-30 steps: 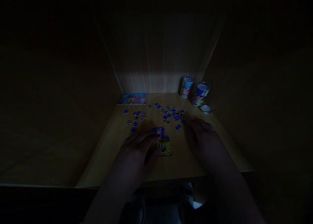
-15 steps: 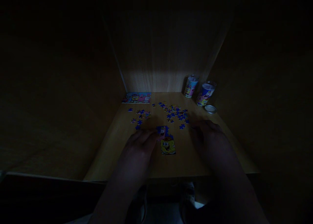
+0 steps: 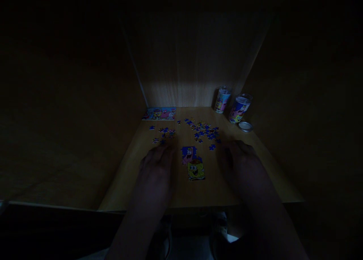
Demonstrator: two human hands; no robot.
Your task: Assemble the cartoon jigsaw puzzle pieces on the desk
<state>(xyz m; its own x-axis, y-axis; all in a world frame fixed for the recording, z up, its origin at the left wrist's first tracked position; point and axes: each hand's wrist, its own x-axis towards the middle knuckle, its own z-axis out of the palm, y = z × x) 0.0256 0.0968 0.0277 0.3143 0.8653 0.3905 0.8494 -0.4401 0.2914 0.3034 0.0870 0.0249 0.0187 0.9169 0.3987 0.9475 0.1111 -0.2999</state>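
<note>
- Jigsaw section, partly joined, lies flat on the tabletop between the two hands.
- Left hand: just left of the section, apart from it, near the smaller cluster of loose pieces. Its fingers are bent and look close together; whether they pinch a piece, I cannot tell.
- Right hand: right of the section, near a stray blue piece. Fingers curled; too dark to tell whether the tips meet or hold anything.
- Beyond the section, to its right: the larger cluster. Farther back: picture panel leftward; pale-blue can, dark-blue can and round lid rightward.
- Risks, as I judge them: a sideways brush from the left hand could split the section's joints; a careless right-hand sweep could scatter the larger cluster; dim light could get similar blue pieces mixed up.
</note>
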